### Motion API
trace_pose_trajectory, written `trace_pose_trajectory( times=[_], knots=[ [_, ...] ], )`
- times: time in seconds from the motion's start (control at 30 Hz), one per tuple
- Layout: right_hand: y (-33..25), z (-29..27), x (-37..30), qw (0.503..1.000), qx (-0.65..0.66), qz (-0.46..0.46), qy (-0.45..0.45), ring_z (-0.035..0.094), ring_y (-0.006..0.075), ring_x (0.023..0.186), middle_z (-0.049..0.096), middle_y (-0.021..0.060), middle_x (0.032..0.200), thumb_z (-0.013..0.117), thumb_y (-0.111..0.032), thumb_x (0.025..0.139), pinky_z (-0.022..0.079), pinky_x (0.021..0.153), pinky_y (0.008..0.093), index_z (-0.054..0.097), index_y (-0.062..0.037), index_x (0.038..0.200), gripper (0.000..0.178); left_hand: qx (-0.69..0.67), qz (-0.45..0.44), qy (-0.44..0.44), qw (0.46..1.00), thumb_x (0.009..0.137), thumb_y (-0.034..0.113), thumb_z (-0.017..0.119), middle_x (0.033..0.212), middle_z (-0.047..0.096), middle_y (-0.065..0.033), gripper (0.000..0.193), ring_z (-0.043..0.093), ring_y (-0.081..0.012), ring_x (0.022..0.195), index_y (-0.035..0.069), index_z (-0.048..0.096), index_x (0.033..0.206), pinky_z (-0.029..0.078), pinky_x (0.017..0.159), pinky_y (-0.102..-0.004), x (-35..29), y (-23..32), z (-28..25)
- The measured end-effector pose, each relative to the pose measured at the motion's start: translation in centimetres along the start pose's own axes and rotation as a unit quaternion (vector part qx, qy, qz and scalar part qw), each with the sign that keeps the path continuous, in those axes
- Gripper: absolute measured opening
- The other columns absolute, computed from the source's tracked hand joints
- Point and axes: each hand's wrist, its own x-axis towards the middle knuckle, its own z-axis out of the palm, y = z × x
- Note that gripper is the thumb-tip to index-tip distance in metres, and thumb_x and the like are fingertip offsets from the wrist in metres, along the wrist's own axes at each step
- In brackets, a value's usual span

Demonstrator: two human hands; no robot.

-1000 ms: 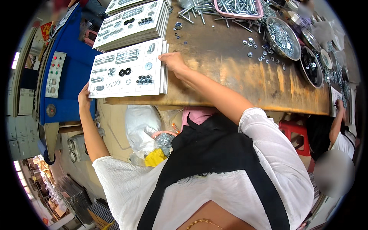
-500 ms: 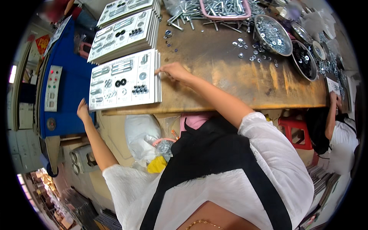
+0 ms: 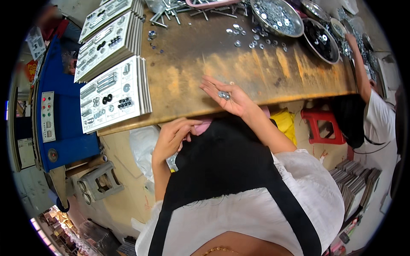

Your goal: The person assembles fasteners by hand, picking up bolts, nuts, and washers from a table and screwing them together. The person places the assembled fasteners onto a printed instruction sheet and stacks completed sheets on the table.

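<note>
My right hand (image 3: 232,97) is turned palm up over the table's front edge, fingers stretched out. A few small silvery metal washers (image 3: 224,95) lie in its palm. My left hand (image 3: 176,135) hovers just off the front edge, beside a pink cloth (image 3: 203,126) and my black apron. Its fingers are bent and close together; whatever they may hold is hidden. To the left, the nearest stack of white boards (image 3: 112,94) carries bolts, black rings and nuts on its top board. Neither hand touches that stack.
Further stacks of boards (image 3: 112,40) stand behind. Loose washers (image 3: 256,40), a bowl of washers (image 3: 277,19) and a bowl of black rings (image 3: 322,40) lie right on the wooden table (image 3: 183,85). A blue machine (image 3: 70,98) stands left; a co-worker's arm (image 3: 362,70) reaches in right.
Both hands have left the board stack. My right hand moved right and turned palm up, showing washers; my left moved right to the table's edge. The view has shifted.
</note>
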Motion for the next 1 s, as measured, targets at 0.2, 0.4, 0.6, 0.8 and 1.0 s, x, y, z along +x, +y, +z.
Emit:
trace_pose_trajectory(
  times=[0.2,0.4,0.6,0.8,1.0],
  knots=[
    [0.5,2.9,-1.7,1.0,0.007,-0.025,0.001,0.044,0.0291,0.133,0.045,0.0203,0.141,0.04,-0.015,0.101,0.042,0.108,0.04,0.035,0.0033,0.144,0.046,0.205,0.067,0.14,0.966,0.091,0.013,0.062,0.078,0.06,-0.0066,0.019,0.055,-0.0125,0.063,0.004,0.069,0.106,0.043,0.058,-0.0262,7.0,4.4,3.3],
    [-4.9,-5.9,-1.2,0.968,0.076,-0.008,-0.241,0.054,0.0097,0.061,0.064,0.0008,0.082,0.044,-0.02,0.101,0.042,0.05,0.0234,0.057,-0.0019,0.123,0.031,0.174,0.117,0.112,0.971,0.09,0.016,0.066,0.076,0.056,-0.0064,0.02,0.052,-0.0137,0.06,0.009,0.07,0.109,0.041,0.055,-0.0264,11.2,5.3,7.4],
    [-15.0,-2.8,-1.7,0.647,-0.624,-0.347,0.267,0.044,0.0073,0.053,0.053,-0.0013,0.064,0.057,-0.021,0.096,0.037,0.047,0.027,0.067,-0.0065,0.109,0.022,0.222,0.077,0.008,0.972,0.094,0.025,0.061,0.089,0.066,-0.0114,0.027,0.065,-0.0224,0.075,0.009,0.069,0.113,0.049,0.067,-0.0329,16.6,4.5,7.1],
    [-23.2,-2.2,2.5,0.338,-0.806,-0.305,0.378,0.067,0.0351,0.092,0.071,0.014,0.098,0.067,-0.032,0.085,0.054,0.081,0.042,0.074,-0.023,0.107,0.024,0.268,0.128,0.113,0.948,0.091,0.026,0.064,0.095,0.067,-0.0126,0.028,0.066,-0.0261,0.085,0.008,0.07,0.111,0.051,0.077,-0.0354,31.6,-4.4,5.9],
    [-24.1,-1.9,3.1,0.251,-0.877,-0.226,0.342,0.069,0.0306,0.088,0.072,0.011,0.095,0.072,-0.039,0.081,0.055,0.077,0.0424,0.075,-0.0257,0.107,0.029,0.357,0.038,0.136,0.924,0.08,0.028,0.073,0.096,0.066,-0.0095,0.026,0.065,-0.0267,0.091,0.009,0.071,0.098,0.05,0.078,-0.0375,34.7,-3.0,6.3]
  ],
)
